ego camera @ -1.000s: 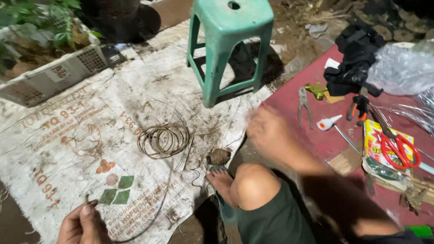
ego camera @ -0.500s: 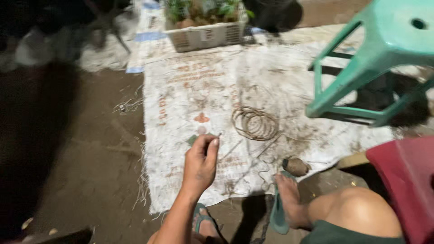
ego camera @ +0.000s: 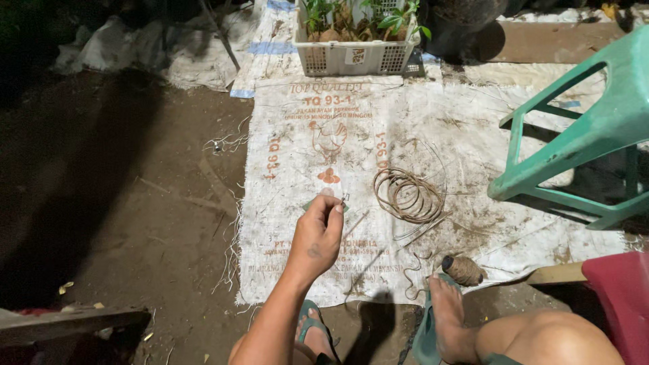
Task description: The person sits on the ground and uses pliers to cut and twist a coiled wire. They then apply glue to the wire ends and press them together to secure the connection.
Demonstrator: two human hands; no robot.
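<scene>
Wire end now pinched in my left hand, raised over the sack; right hand gone from view

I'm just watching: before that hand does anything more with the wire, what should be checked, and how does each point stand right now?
1. Grip on the wire end: the left hand pinches something thin between its fingertips; ok.
2. Wire path from the hand to the wire coil: too thin to trace; cannot tell.
3. Coil lies flat on the white sack, not snagged on the green stool; ok.
4. Twine ball rests by the foot, apart from the coil; ok.
5. Right hand ready to help: out of view; cannot tell.
</scene>
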